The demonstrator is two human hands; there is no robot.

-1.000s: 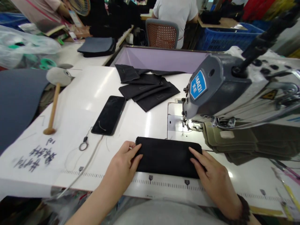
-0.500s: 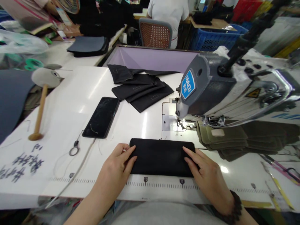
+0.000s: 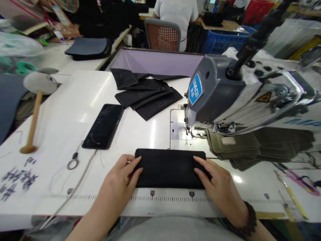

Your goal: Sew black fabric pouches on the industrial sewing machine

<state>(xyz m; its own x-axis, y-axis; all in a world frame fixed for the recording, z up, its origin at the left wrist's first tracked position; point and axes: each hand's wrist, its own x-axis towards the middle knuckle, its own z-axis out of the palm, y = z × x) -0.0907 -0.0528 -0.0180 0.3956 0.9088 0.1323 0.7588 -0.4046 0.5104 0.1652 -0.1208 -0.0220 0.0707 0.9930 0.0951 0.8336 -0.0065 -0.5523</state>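
A folded black fabric piece (image 3: 169, 167) lies flat on the white table (image 3: 75, 110), just above the printed ruler strip (image 3: 173, 195). My left hand (image 3: 117, 185) rests with its fingers stretched flat on the piece's left end. My right hand (image 3: 218, 187) lies flat on its right end, with a dark bead bracelet on the wrist. Neither hand grips anything. Just behind the piece stands the grey sewing machine (image 3: 225, 93), its needle area lit.
A black phone (image 3: 103, 126) lies left of centre. Several black fabric pieces (image 3: 146, 93) are piled behind it. Olive fabric pieces (image 3: 240, 147) sit under the machine arm. A wooden mallet (image 3: 35, 107) lies at left. Scissors (image 3: 301, 179) lie at right. A person in white sits beyond.
The view has drifted right, so everything sits a little further left in the picture. My hands stay flat on the two ends of the black piece.
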